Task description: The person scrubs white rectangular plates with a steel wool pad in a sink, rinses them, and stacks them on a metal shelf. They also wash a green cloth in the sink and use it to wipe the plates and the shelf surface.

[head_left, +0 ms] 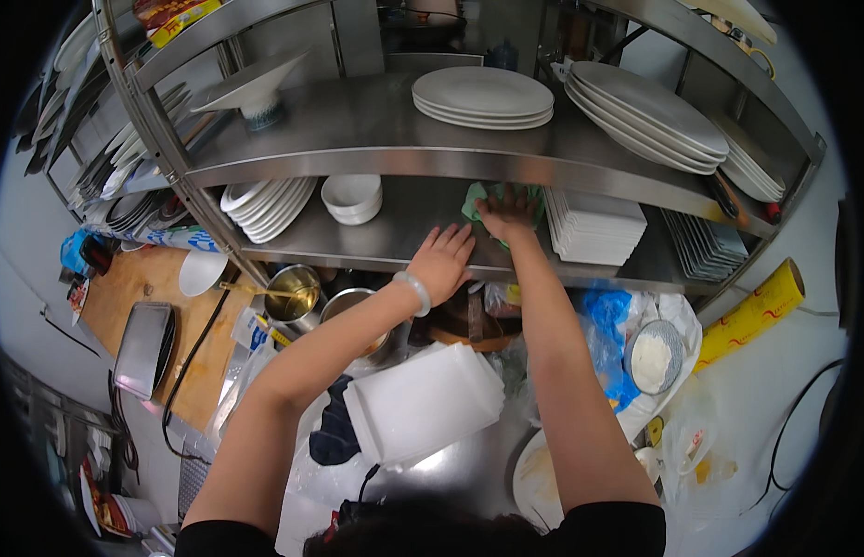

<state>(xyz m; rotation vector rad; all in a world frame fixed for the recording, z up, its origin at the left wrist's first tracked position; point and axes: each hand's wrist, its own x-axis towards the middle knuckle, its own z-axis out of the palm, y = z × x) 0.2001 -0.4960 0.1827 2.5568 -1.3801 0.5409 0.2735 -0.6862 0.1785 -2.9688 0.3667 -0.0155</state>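
My right hand presses a green cloth onto the lower stainless-steel shelf, fingers spread across it. Close to its left, my left hand rests flat on the shelf's front part, holding nothing, with a pale bangle on the wrist. Just right of the cloth stands a stack of white rectangular plates. Left of my hands are two nested white bowls and a leaning stack of white plates.
White oval plates are stacked on the upper shelf, whose edge overhangs my hands. Below sit a steel pot of yellowish liquid, stacked white trays and a bowl of white paste. A yellow roll leans at right.
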